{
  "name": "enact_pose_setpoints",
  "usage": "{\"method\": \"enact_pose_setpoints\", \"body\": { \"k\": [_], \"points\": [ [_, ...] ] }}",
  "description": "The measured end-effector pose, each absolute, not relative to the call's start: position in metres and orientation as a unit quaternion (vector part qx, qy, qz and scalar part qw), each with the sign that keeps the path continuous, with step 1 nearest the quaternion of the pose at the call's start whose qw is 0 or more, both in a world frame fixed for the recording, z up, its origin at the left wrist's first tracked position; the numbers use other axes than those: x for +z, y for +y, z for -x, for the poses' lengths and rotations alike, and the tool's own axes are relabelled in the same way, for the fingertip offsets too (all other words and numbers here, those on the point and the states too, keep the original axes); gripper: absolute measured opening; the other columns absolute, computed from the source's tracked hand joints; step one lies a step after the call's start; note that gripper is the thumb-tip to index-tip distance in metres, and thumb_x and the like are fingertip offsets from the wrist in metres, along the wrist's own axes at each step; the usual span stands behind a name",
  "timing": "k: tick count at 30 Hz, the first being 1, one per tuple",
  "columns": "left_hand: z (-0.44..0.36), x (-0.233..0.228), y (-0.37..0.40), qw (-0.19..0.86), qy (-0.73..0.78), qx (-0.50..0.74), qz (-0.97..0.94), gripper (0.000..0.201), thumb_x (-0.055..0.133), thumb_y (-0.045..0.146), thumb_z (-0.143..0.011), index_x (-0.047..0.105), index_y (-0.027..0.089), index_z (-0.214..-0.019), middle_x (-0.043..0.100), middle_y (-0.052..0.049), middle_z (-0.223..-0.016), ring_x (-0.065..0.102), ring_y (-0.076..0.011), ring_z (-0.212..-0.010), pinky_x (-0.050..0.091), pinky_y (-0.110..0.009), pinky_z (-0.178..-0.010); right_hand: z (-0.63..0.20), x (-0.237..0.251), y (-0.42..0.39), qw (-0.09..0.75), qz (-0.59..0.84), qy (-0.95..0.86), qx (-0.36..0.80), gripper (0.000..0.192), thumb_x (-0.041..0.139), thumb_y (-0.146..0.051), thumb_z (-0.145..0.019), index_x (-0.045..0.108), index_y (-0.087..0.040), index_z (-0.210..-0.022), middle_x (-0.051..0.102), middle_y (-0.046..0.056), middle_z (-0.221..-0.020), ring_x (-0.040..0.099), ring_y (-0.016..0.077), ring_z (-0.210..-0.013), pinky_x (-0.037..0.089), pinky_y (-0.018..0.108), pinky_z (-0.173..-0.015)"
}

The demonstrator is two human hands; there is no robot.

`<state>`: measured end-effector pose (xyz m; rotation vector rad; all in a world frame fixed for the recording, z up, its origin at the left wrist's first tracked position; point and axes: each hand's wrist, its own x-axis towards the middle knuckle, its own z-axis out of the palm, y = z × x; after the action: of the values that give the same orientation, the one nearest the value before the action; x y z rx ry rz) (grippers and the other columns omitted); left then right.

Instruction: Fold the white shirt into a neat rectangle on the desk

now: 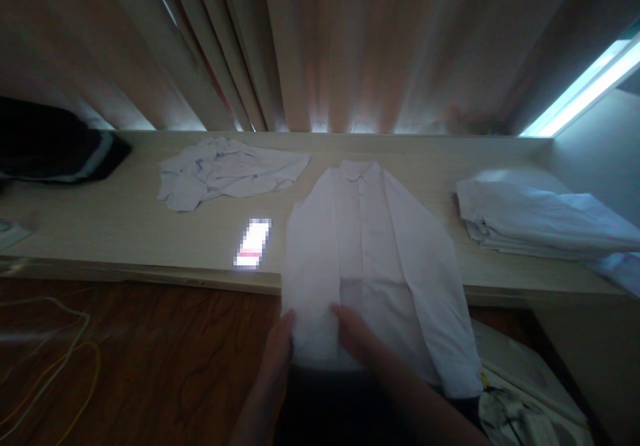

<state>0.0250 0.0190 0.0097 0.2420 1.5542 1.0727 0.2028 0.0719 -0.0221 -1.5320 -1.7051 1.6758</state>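
A white long-sleeved, collared shirt [373,233] lies front up on the ledge, its lower part hanging over the front edge toward me. One sleeve [315,266] runs straight down along its left side; the other slants down on the right. My left hand [281,339] grips the outer edge of the left-side sleeve near its lower end. Across from it, my right hand [354,333] pinches the inner edge of that same sleeve, over the shirt front. The fingertips are partly hidden by the cloth and the dim light.
A crumpled white garment [225,169] lies at the back left. Nearer me is a bright pixelated rectangle [253,243]. Folded white clothes [530,216] are stacked at right. A dark bag-like item [50,143] sits far left. Cables [83,346] trail on the wooden floor below the ledge [125,233].
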Motion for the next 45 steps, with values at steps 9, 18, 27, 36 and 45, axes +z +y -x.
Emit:
{"method": "enact_pose_setpoints", "body": {
  "k": [9, 18, 27, 36, 45],
  "points": [
    [-0.017, -0.018, 0.020, 0.555, 0.724, 0.384, -0.145, 0.028, 0.062, 0.036, -0.072, 0.067, 0.012, -0.086, 0.070, -0.007, -0.070, 0.064, -0.0195, -0.063, 0.050, -0.030, -0.058, -0.191, -0.040, 0.072, 0.153, 0.536, -0.515, 0.651, 0.035, 0.053, -0.041, -0.078, 0.068, -0.013, -0.094, 0.070, 0.013, -0.097, 0.061, 0.0245, -0.095, 0.047, 0.040, -0.085],
    [-0.012, -0.037, 0.013, 0.517, 0.719, 0.381, -0.265, 0.037, 0.068, 0.040, -0.065, 0.067, 0.014, -0.090, 0.070, -0.006, -0.077, 0.062, -0.0171, -0.068, 0.047, -0.026, -0.060, -0.192, -0.050, 0.067, 0.141, 0.485, -0.485, 0.714, 0.045, 0.059, -0.045, -0.071, 0.067, -0.012, -0.102, 0.070, 0.012, -0.099, 0.065, 0.0251, -0.088, 0.051, 0.039, -0.076],
    [-0.007, -0.027, -0.001, 0.575, 0.703, 0.379, -0.179, 0.056, 0.066, 0.063, -0.055, 0.067, 0.012, -0.077, 0.068, -0.008, -0.071, 0.062, -0.0202, -0.067, 0.049, -0.031, -0.061, -0.210, -0.035, 0.062, 0.161, 0.348, -0.500, 0.776, 0.046, 0.069, -0.038, -0.065, 0.066, -0.017, -0.105, 0.071, 0.007, -0.100, 0.063, 0.0264, -0.096, 0.049, 0.042, -0.085],
    [-0.008, -0.016, -0.018, 0.579, 0.688, 0.349, -0.262, 0.047, 0.066, 0.058, -0.057, 0.068, 0.015, -0.075, 0.069, -0.006, -0.073, 0.060, -0.0180, -0.066, 0.048, -0.028, -0.059, -0.207, -0.036, 0.057, 0.140, 0.385, -0.504, 0.760, 0.050, 0.069, -0.040, -0.067, 0.063, -0.017, -0.110, 0.069, 0.009, -0.106, 0.062, 0.0255, -0.098, 0.048, 0.041, -0.086],
    [-0.019, -0.023, -0.015, 0.572, 0.668, 0.409, -0.243, 0.045, 0.066, 0.045, -0.067, 0.066, 0.013, -0.099, 0.072, -0.009, -0.090, 0.066, -0.0209, -0.080, 0.052, -0.031, -0.071, -0.215, -0.017, 0.055, 0.094, 0.385, -0.563, 0.725, 0.037, 0.063, -0.037, -0.071, 0.068, -0.017, -0.101, 0.069, 0.008, -0.106, 0.062, 0.0237, -0.098, 0.047, 0.036, -0.087]
  ]
}}
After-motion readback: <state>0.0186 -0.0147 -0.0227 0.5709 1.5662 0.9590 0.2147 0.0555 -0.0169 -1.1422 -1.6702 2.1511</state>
